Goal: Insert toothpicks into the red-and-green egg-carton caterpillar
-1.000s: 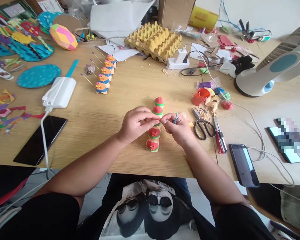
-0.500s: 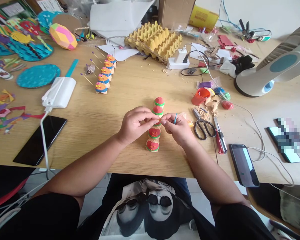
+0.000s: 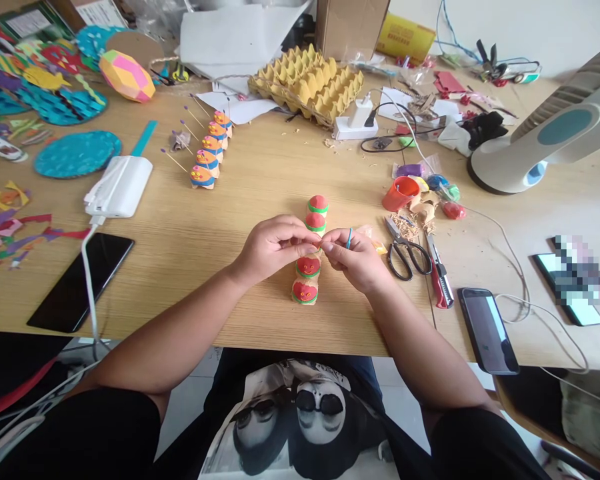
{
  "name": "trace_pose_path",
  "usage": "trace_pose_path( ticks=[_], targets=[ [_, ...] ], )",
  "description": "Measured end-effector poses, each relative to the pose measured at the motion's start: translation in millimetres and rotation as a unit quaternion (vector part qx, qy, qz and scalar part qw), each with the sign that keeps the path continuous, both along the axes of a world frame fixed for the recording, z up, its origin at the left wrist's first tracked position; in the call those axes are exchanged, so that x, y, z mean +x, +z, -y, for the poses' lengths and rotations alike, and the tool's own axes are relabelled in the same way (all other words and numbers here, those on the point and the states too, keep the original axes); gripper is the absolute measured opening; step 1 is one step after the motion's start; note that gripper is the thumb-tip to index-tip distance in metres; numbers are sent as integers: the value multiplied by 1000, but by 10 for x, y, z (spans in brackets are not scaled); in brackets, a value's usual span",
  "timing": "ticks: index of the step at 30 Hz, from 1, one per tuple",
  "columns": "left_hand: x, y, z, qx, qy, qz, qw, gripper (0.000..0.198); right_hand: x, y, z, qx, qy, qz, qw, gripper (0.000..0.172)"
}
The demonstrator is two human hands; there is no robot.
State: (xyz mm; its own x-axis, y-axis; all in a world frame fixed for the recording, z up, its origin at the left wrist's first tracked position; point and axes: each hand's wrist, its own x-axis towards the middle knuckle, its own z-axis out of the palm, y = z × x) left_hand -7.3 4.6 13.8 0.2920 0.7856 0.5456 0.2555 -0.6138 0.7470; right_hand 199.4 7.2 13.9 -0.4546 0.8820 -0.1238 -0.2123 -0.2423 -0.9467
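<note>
A strip of egg-carton bumps (image 3: 309, 267), painted red with green bands, lies lengthwise on the table in front of me; the two nearest bumps carry small yellow faces. Over its middle bump, my left hand (image 3: 280, 247) is pinched, its fingertips meeting those of my right hand (image 3: 353, 259). My right hand is pinched as well, with a thin blue piece (image 3: 349, 238) at its index finger. Whatever lies between the fingertips is too small to make out. The middle bump is partly hidden by the fingers.
An orange-and-blue carton strip (image 3: 207, 159) with sticks stands at the back left. Scissors (image 3: 407, 257), a red cutter (image 3: 440, 280), an orange cup (image 3: 401, 194) and a phone (image 3: 487, 330) are on the right. A power bank (image 3: 120, 187) and black phone (image 3: 83, 283) lie left.
Both hands stay pinched together over the strip, with only slight shifts of the fingers. The small orange bit seen earlier between the fingertips is no longer distinct.
</note>
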Motion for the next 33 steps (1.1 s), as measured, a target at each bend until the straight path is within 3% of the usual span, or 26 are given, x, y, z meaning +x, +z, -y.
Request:
trace_pose_path(
  ticks=[16, 33],
  targets=[
    [28, 20, 10, 103, 19, -33, 994, 8, -41, 1, 24, -12, -4, -15, 1000, 41],
    [36, 64, 24, 117, 45, -48, 991, 6, -25, -5, 16, -18, -2, -22, 1000, 40]
  ],
)
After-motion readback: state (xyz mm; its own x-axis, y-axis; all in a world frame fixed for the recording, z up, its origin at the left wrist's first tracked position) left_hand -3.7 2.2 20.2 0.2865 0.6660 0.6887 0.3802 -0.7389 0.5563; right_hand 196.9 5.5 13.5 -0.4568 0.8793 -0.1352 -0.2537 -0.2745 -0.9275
